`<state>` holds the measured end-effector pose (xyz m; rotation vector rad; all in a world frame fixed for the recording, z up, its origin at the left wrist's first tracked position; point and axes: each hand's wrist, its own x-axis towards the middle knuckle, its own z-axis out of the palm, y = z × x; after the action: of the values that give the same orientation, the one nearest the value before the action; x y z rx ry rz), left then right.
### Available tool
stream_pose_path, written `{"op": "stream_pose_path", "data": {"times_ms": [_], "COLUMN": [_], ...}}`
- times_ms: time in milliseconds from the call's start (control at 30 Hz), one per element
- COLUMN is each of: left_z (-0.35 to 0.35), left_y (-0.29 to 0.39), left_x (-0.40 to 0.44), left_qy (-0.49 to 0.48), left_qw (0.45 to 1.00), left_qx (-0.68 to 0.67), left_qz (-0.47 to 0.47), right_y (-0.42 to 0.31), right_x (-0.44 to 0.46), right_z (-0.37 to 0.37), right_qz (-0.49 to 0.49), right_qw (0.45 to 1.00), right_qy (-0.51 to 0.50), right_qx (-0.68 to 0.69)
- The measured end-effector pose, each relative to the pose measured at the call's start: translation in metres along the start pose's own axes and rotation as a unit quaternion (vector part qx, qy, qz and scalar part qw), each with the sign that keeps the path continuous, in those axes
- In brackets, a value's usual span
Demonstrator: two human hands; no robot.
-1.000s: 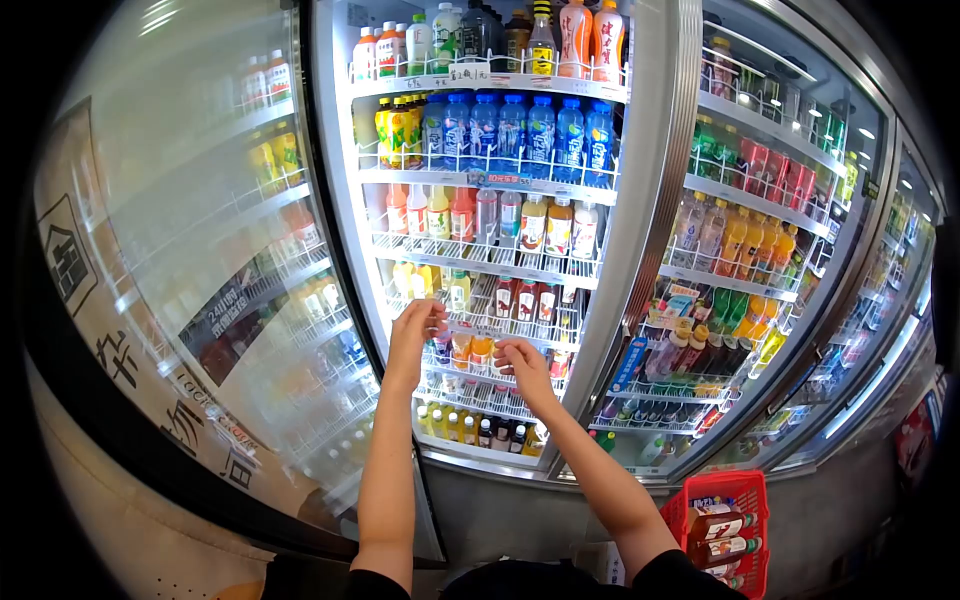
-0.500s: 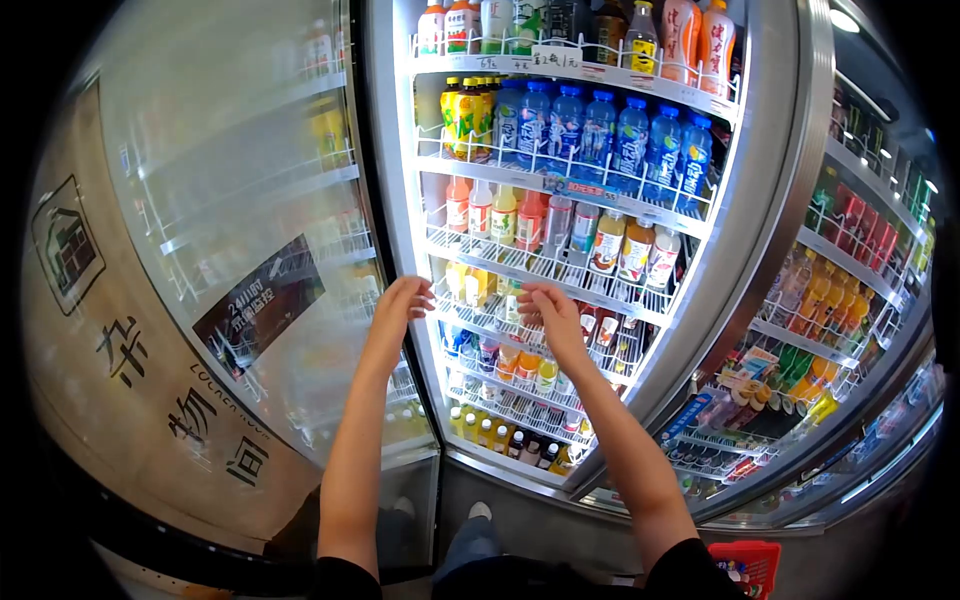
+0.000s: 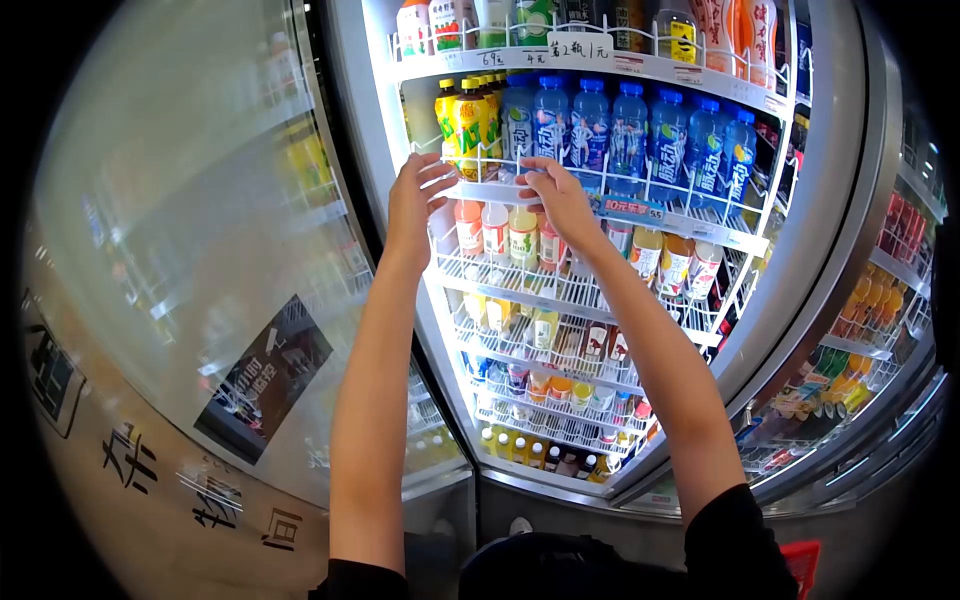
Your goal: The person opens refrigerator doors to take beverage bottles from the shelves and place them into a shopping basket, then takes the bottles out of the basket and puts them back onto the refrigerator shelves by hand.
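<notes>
Shop, drinks fridge [image 3: 590, 292] with stocked shelves, handwritten price label [image 3: 580, 47], red basket [image 3: 801, 565]

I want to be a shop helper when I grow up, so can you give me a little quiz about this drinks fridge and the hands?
1. True or false: the yellow-capped bottles and the blue-capped bottles stand on the same shelf.
2. Pick one: on which side of the picture is the open glass door? A) right B) left C) top
3. Fill in the missing number: the left hand and the right hand together hold ___ bottles.

Key: 1 true; 2 B; 3 zero
</notes>
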<state>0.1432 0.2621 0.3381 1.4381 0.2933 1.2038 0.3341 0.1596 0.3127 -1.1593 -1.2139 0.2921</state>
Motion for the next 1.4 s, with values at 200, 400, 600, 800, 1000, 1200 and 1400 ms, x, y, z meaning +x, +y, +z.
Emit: {"op": "stream_pose_path", "data": {"times_ms": [200, 400, 600, 800, 1000, 1200, 1400], "left_z": [0.005, 0.012, 0.021, 0.017, 0.013, 0.021, 0.024], "left_y": [-0.032, -0.071, -0.086, -0.106, -0.111, -0.086, -0.060], "left_x": [0.076, 0.139, 0.184, 0.201, 0.193, 0.157, 0.125], "left_qy": [-0.013, -0.006, -0.030, -0.051, -0.011, -0.006, -0.035], "left_qw": [1.000, 0.999, 0.999, 0.996, 0.993, 0.986, 0.979], "left_qx": [-0.003, -0.044, -0.002, -0.067, -0.112, -0.081, 0.000], "left_qz": [0.011, 0.027, -0.027, -0.026, 0.043, 0.147, 0.199], "right_y": [0.017, 0.039, 0.074, 0.084, 0.082, 0.077, 0.060], "right_x": [0.068, 0.120, 0.177, 0.179, 0.164, 0.144, 0.114], "right_z": [0.010, 0.019, 0.043, 0.051, 0.043, 0.040, 0.047], "right_qz": [-0.035, -0.046, -0.038, -0.028, -0.044, -0.109, -0.196], "right_qw": [0.997, 0.996, 0.985, 0.965, 0.990, 0.993, 0.980], "right_qy": [0.008, 0.041, 0.047, 0.026, -0.011, -0.035, 0.002], "right_qx": [-0.067, -0.067, -0.161, -0.261, -0.134, -0.017, -0.022]}}
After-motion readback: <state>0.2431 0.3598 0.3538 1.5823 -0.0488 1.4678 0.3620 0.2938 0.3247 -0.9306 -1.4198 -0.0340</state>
